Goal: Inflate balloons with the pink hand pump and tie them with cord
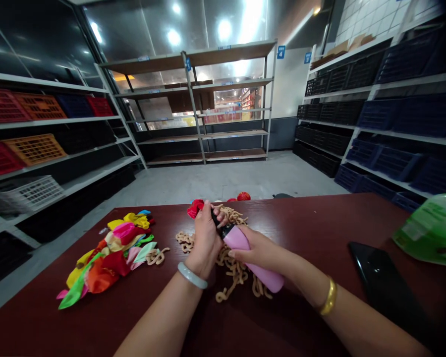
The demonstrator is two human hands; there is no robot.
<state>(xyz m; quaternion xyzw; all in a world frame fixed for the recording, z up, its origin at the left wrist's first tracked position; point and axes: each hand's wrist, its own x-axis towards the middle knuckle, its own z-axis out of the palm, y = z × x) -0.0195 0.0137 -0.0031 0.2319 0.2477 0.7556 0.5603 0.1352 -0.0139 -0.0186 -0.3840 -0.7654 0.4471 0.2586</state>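
A pink balloon pump (270, 278) with a black end lies slantwise in my two hands above the table. My right hand (252, 248) is wrapped round its pink body. My left hand (207, 230) is closed around the black end, and its fingers hide most of the nozzle. A red balloon (195, 208) shows just past my left fingers; whether it sits on the nozzle I cannot tell. Under and around the pump lie many tan curly pieces (235, 270). To the left is a heap of limp, bright-coloured balloons (113, 253).
The dark red table (301, 223) carries a black flat device (379, 277) and a green plastic package (429, 230) at the right. Red round things (244, 196) show past its far edge. Shelves with crates (37, 148) stand left and right; a rack (200, 99) stands behind.
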